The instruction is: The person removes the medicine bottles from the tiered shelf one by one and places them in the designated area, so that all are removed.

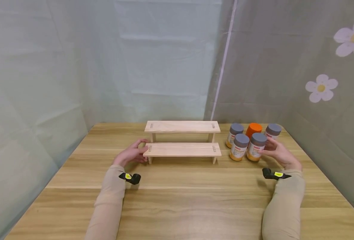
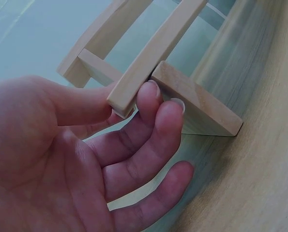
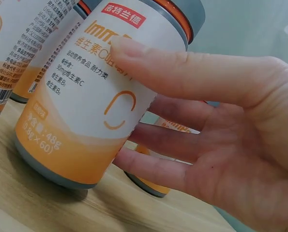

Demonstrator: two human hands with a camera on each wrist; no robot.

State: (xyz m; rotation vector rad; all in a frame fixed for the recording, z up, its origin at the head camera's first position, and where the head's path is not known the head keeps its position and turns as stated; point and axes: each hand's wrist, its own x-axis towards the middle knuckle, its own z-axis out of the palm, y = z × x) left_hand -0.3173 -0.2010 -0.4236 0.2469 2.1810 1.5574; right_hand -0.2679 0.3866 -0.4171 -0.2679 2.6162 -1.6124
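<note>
A two-tier wooden shelf (image 1: 182, 150) stands at the middle of the table. My left hand (image 1: 132, 154) pinches the left end of its lower board (image 2: 139, 67), thumb on one face and fingertips curled under the other. On the right, my right hand (image 1: 280, 155) grips a vitamin C bottle (image 1: 256, 147) with a grey cap and a white-and-orange label. The thumb lies across the label of that bottle (image 3: 93, 92), and the other fingers reach behind it. Whether its base touches the table I cannot tell.
Beside the held bottle stand more grey-capped bottles (image 1: 239, 147) and an orange-capped bottle (image 1: 254, 128); another grey-capped bottle (image 1: 273, 130) is partly behind my right hand. Cloth curtains (image 1: 171, 66) hang behind the wooden table (image 1: 191, 203) and at both sides.
</note>
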